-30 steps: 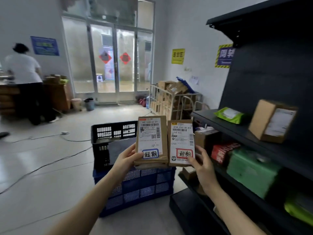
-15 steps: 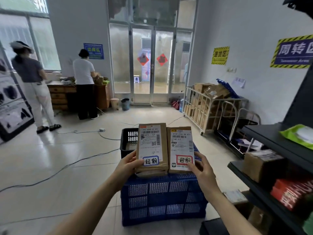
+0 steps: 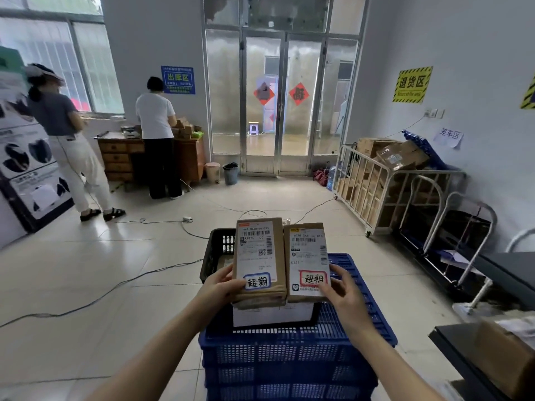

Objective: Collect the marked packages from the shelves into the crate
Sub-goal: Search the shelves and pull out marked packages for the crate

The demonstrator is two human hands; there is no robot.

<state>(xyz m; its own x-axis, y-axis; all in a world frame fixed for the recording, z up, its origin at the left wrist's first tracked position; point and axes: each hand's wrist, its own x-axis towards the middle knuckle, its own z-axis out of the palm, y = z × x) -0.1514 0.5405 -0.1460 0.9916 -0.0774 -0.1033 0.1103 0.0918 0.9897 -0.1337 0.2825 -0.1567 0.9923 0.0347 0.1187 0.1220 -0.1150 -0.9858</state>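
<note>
Brown cardboard packages, two flat oblong ones with white shipping labels, are hanging upright side by side over the open top of the blue perforated plastic crate (image 3: 289, 347), toward its left edge; the left package (image 3: 259, 256) is bearing a blue-framed handwritten mark, the right package (image 3: 307, 256) a red-framed one, their long edges touching; both are looking light and stiff, perhaps slick-faced, so the lower corners are seeming the soundest hold; the left hand (image 3: 220, 289) is gripping the left package's lower left corner, thumb on its face; the right hand (image 3: 343, 293) is pinching the right package's lower right corner; a white parcel (image 3: 272, 315) is lying inside the crate beneath.
</note>
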